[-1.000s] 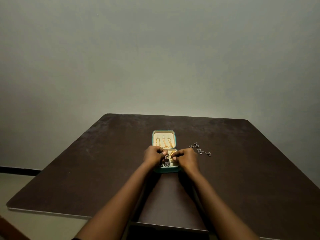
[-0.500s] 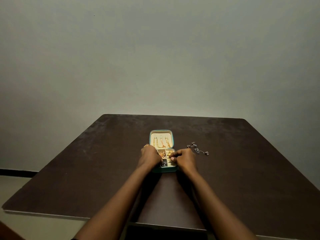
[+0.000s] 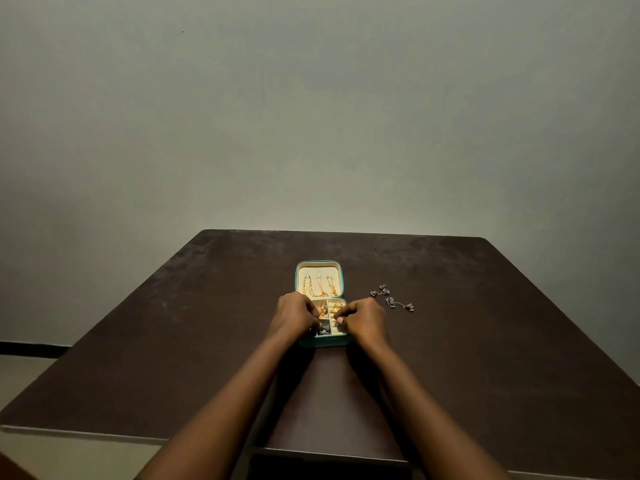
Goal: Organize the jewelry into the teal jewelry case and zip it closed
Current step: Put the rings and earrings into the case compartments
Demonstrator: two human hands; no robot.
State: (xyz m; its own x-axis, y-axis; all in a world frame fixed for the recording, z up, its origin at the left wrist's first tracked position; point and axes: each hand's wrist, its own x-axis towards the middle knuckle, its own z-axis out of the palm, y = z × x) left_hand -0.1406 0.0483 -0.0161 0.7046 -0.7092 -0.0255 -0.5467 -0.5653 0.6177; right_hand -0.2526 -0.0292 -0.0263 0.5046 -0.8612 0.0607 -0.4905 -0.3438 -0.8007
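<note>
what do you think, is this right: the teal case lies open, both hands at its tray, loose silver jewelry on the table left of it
Wrong side: the head view shows the loose silver jewelry on the table right of the teal case, not left. The rest holds.

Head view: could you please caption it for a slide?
Left hand and right hand reach into the open teal case; silver pieces lie beside it.

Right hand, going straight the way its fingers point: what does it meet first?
The right hand points left across the open teal jewelry case; the left hand looks first in line, close by. Depth unclear: angled down, it would touch the case's compartments first.
</note>
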